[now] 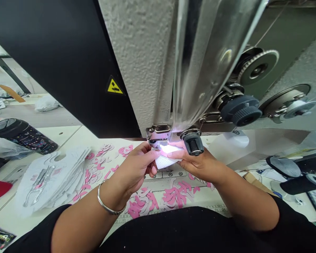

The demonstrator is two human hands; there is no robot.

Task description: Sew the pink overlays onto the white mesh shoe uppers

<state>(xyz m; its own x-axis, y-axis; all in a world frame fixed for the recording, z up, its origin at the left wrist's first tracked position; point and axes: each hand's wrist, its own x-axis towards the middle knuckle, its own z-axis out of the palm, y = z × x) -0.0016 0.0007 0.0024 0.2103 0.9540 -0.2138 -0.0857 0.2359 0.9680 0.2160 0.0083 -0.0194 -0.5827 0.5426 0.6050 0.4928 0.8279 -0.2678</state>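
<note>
machine head (144, 52) looms nearest, left hand (137, 163) and right hand (200, 164) both pinching the white dotted piece (164, 162), probably light and bendy, best held flat by its edges.

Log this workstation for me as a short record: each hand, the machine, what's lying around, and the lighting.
Left hand: pinches the left side of a small white piece; silver bracelet on the wrist
Left hand point: left hand
Right hand: right hand, at the right side of the small white piece
Machine: sewing machine, directly above the piece
Scattered: pink pieces
Left side: stacked white pieces, dark patterned bottle
Lighting: bright glow at the piece
</note>
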